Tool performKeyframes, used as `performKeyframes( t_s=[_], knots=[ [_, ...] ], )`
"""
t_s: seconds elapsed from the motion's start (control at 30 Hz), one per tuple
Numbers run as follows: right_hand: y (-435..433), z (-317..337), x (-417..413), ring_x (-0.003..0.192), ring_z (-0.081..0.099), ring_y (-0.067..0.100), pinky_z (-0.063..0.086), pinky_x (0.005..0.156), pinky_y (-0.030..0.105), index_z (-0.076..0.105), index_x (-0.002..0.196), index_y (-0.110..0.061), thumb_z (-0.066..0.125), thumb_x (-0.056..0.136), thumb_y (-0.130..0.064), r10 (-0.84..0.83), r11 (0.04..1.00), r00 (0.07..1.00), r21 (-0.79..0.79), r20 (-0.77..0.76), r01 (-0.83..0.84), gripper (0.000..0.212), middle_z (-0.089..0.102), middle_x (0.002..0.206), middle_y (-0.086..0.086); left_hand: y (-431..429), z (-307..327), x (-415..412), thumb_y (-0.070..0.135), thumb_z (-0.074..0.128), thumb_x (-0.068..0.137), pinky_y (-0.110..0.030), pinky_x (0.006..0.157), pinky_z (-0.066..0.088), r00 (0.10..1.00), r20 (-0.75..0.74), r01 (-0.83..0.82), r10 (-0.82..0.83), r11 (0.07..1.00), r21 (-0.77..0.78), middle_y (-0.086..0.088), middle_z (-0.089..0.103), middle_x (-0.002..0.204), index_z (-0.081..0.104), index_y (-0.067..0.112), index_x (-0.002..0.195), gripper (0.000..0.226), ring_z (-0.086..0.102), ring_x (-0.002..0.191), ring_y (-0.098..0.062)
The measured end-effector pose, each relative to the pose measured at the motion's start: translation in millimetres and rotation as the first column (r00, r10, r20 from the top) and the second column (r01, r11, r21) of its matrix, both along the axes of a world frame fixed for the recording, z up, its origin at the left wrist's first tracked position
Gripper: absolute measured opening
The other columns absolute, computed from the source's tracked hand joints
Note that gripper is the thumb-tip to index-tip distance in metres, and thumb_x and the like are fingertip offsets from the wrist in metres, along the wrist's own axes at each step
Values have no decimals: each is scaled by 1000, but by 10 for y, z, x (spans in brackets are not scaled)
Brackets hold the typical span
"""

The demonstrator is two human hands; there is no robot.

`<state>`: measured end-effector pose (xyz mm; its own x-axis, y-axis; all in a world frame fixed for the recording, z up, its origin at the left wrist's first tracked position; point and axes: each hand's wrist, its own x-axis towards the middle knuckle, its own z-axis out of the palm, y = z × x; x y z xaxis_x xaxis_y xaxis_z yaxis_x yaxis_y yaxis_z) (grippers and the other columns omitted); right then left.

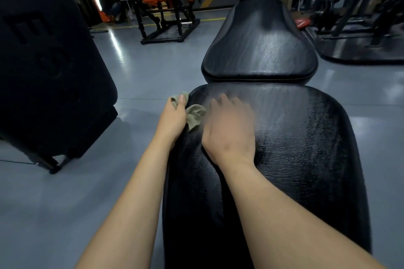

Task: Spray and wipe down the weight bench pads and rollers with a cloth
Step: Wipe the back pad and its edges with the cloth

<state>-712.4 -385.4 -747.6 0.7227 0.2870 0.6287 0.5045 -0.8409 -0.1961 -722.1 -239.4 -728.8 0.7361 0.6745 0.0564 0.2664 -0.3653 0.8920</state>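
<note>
- Crumpled olive cloth (193,116) sits at the left edge of the glossy black pad (295,159)
- The left hand (175,118) grips it with curled fingers; the right hand (229,129) lies palm-down, fingers loosely extended

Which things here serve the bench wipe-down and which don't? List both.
In use: cloth, left hand gripping it, right hand on the long pad, seat pad.
Idle: orange machine, big black pad at left, red disc.

Glossy, grained black vinyl-like bench pad (295,148); soft matt olive cloth (194,116); smooth, shiny grey floor (131,72).
</note>
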Motion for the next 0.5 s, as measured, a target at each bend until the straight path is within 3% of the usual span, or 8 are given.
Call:
performKeyframes(
  t_s=[0.1,0.23,0.37,0.5],
  knots=[
    [-17,2,8,140,42,36,25,119,55,56,142,-14,40,93,-34,-7,1000,1000,-16,-24,7,55,50,151,11,-47,-107,-235,51,33,107,-45,100,47,996,-81,-25,33,995,98,-18,64,121,50,13,118,44,60,115,-36],
    [-24,28,-15,142,39,35,22,120,55,53,144,-16,39,95,-35,-5,999,999,-44,-41,3,55,48,154,10,-156,-262,-678,54,31,106,-44,93,47,987,-141,-60,73,993,99,-15,64,115,48,15,118,44,60,108,-34],
    [-16,11,-5,141,41,35,24,120,55,55,143,-14,43,95,-33,-9,1000,999,-26,-31,8,53,50,152,10,-223,-338,-844,52,32,107,-42,90,46,988,-124,-87,96,993,79,-9,62,109,48,14,118,43,59,101,-30],
    [-5,4,-3,139,44,36,25,119,55,57,141,-14,42,93,-33,0,1000,1000,-4,-8,0,54,52,150,11,-126,-155,-521,49,33,108,-43,85,45,993,-80,-81,92,987,140,-16,63,105,47,9,111,42,60,105,-37]
  ],
)
